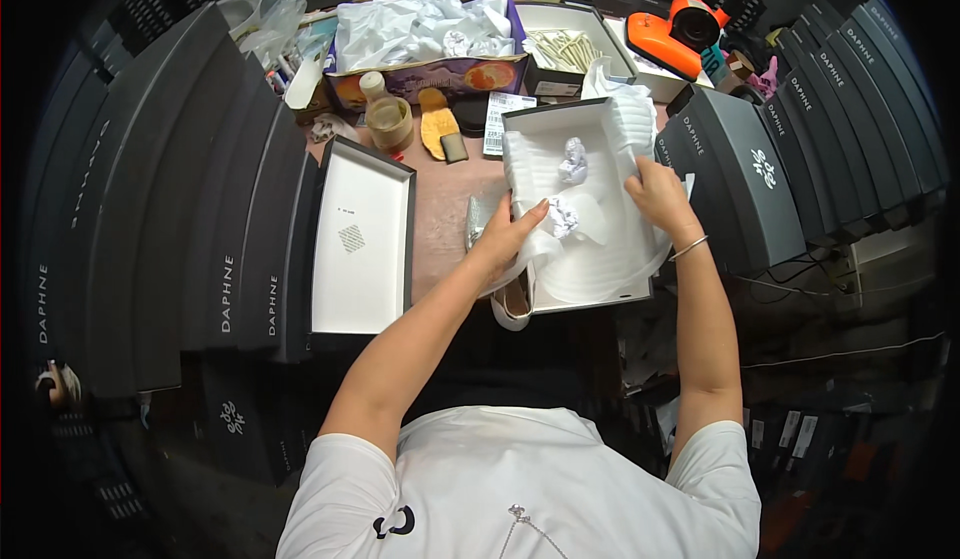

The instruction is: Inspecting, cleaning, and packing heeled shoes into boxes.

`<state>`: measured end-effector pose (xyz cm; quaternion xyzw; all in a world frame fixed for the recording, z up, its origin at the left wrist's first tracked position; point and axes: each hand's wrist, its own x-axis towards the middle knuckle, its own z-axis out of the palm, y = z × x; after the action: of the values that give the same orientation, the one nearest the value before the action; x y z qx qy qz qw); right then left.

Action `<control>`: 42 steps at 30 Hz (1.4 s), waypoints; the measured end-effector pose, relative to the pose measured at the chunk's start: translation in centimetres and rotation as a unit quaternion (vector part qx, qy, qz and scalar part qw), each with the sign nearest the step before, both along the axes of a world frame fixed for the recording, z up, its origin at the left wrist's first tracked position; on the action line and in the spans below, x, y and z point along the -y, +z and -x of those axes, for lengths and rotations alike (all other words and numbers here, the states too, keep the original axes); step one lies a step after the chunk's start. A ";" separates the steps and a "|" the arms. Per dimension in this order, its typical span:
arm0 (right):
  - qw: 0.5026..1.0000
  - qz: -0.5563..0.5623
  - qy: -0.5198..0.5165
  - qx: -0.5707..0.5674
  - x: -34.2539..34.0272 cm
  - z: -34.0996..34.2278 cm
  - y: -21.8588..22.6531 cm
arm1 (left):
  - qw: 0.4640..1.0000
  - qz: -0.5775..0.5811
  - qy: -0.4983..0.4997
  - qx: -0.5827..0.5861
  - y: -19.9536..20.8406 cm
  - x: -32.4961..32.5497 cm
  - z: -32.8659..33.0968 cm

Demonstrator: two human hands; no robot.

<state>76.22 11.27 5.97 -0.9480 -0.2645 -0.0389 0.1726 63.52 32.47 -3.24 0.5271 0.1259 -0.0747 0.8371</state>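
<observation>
An open shoe box (590,307) in black and white stands in front of me, lined with a white foam sheet (612,259). Two crumpled paper wads, an upper wad (573,161) and a lower wad (563,217), lie inside. At the box's left edge, my left hand (507,237) closes over the foam sheet, thumb inward. My right hand (660,197) pinches the foam along the right side, its fingertips partly hidden. A pale shoe (512,304) shows beside the box's near left corner, below my left wrist. The box lid (362,244) lies inside-up to the left.
Stacked dark shoe boxes wall in the left (215,189) and right (740,179). Behind are a purple carton (430,81) of white wrapping, a glue jar (388,119), a yellow insole (436,124), a box of sticks (565,54) and an orange tape dispenser (665,44).
</observation>
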 end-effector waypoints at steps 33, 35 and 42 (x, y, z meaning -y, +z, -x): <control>0.991 0.074 0.096 0.059 -8.5 8.8 -7.7 | 0.980 0.010 0.101 -0.173 -13.9 4.1 11.1; 0.993 0.068 0.084 0.053 -8.5 8.9 -6.7 | 0.986 -0.060 0.104 -0.116 -13.0 4.5 11.0; 0.990 0.087 0.106 0.014 -11.4 9.6 -6.3 | 0.963 -0.048 0.191 -0.183 -14.7 6.4 8.1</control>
<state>66.58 22.64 -0.35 -0.9252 -0.3687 -0.0108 0.0887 55.44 26.06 -17.94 0.5104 0.3786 -0.0021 0.7721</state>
